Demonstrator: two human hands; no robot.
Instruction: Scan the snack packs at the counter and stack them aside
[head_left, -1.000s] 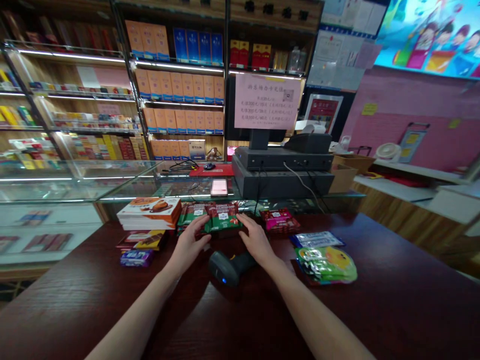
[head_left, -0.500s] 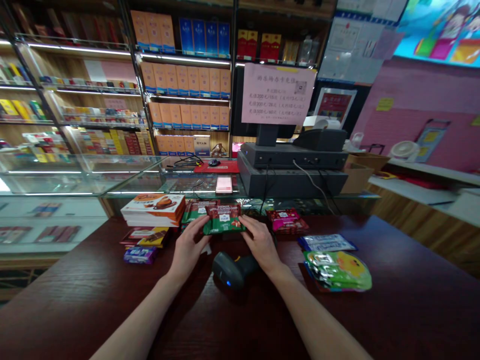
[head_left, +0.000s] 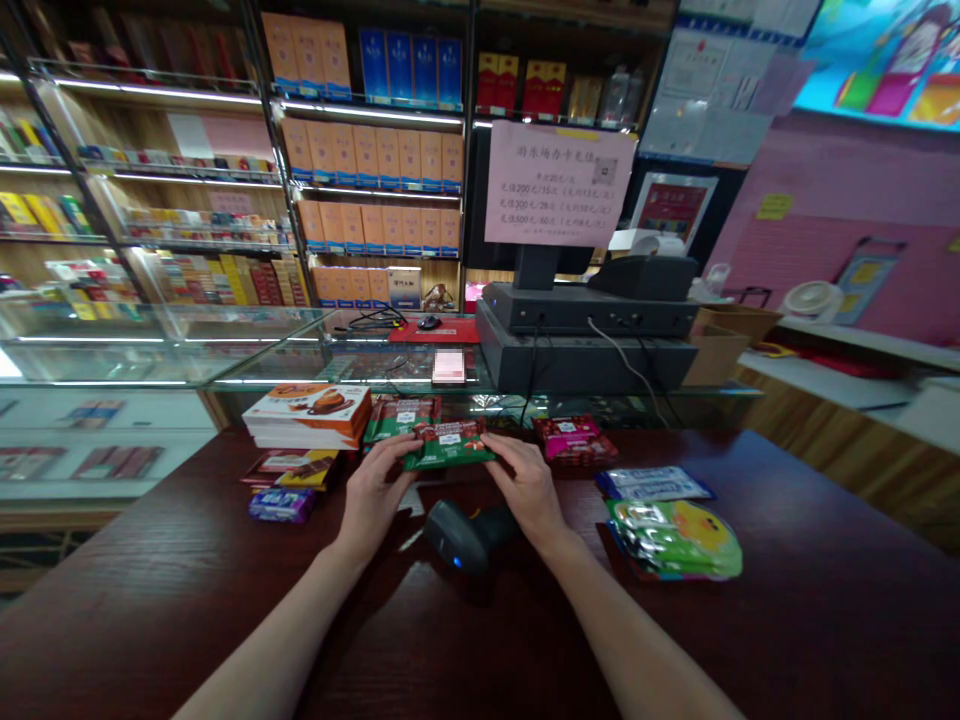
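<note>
My left hand (head_left: 375,492) and my right hand (head_left: 529,486) both grip a flat green and red snack packet (head_left: 448,445), one at each end, held just above the dark wooden counter (head_left: 225,600). A black barcode scanner (head_left: 463,532) lies on the counter right below my hands, with a blue light on its head. Behind the held packet lies another green and red packet (head_left: 401,413).
Orange boxes (head_left: 306,414) are stacked to the left, with small bars (head_left: 289,470) and a purple pack (head_left: 279,505) in front. A pink-red packet (head_left: 570,438), a blue packet (head_left: 651,484) and a green-yellow bag (head_left: 675,540) lie right. A cash register (head_left: 585,335) stands behind on glass.
The packet has been lifted slightly and tilted flatter, its face turning away from me. Both hands stay on its ends.
</note>
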